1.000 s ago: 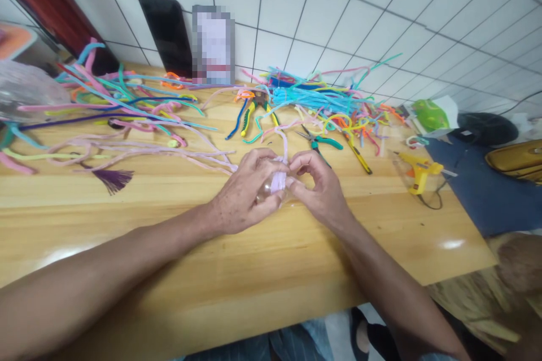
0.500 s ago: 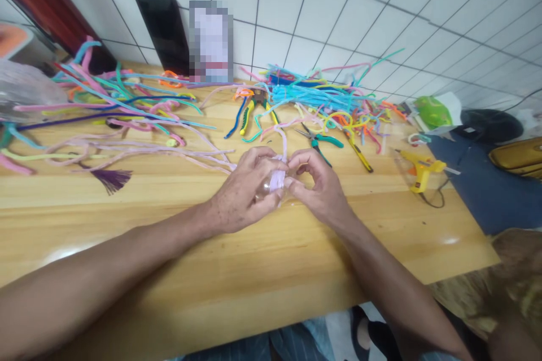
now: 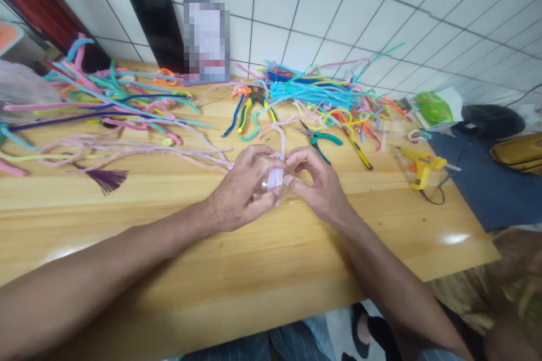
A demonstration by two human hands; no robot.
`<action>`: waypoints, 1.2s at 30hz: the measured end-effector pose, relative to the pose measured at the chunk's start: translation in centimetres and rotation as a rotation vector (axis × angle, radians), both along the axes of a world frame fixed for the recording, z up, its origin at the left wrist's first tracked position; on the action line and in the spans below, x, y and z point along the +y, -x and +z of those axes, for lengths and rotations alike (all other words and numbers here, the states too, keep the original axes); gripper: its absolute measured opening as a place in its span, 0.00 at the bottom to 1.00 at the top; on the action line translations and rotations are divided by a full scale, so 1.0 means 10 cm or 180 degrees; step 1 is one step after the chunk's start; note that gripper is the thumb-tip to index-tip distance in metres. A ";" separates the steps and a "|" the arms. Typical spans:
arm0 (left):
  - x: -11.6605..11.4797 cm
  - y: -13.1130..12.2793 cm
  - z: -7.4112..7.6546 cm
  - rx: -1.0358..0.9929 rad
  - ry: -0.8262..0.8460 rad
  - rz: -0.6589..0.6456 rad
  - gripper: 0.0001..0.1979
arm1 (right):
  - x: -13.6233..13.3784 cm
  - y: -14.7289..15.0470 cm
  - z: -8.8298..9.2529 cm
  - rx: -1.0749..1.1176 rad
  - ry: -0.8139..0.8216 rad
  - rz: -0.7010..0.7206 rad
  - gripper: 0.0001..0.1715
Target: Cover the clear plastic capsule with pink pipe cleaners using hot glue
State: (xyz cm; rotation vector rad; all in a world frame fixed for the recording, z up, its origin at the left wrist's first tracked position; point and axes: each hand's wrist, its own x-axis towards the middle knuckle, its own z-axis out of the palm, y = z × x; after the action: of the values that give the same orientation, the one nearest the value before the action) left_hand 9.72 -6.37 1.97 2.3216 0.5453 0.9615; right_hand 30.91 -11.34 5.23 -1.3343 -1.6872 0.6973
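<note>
Between the fingers of both hands, a lilac pipe cleaner [image 3: 276, 176] is held wound on a small clear piece [image 3: 265, 186].

The left hand [image 3: 241, 194] is closed around the clear piece and the winding, while the fingers of the right hand [image 3: 322, 183] are pinched together on the winding, just above the bench [image 3: 254, 271]. The winding could be loosened if the pinch is eased, since the wire looks springy and the clear piece slick. Just beyond the right fingers green-handled pliers [image 3: 320, 138] and a yellow knife [image 3: 359, 153] are laid; further right, a yellow glue gun [image 3: 419, 168] with its cord. Loose lilac strands [image 3: 169, 149] are trailed away left of the left hand, where they could be snagged by the forearm.
</note>
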 end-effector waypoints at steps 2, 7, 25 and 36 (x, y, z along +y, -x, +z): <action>0.00 0.00 0.00 -0.0016 0.0002 0.0006 0.20 | 0.00 0.00 0.00 -0.0020 -0.0043 -0.0015 0.12; 0.00 0.00 0.00 -0.0012 0.0005 -0.0001 0.19 | -0.01 0.03 0.00 -0.0029 -0.0065 -0.0058 0.13; 0.00 0.01 0.00 -0.0004 0.0013 -0.0003 0.20 | 0.00 0.00 -0.02 -0.0073 -0.0153 0.0018 0.14; 0.03 0.03 -0.03 -0.0135 0.0041 -0.0142 0.20 | -0.01 0.03 -0.01 -0.0040 -0.0134 -0.0067 0.12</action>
State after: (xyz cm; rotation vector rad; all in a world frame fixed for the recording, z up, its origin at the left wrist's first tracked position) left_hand 9.44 -6.03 1.71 2.2869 0.4793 0.9810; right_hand 30.57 -11.45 5.09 -1.3276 -1.6863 0.6391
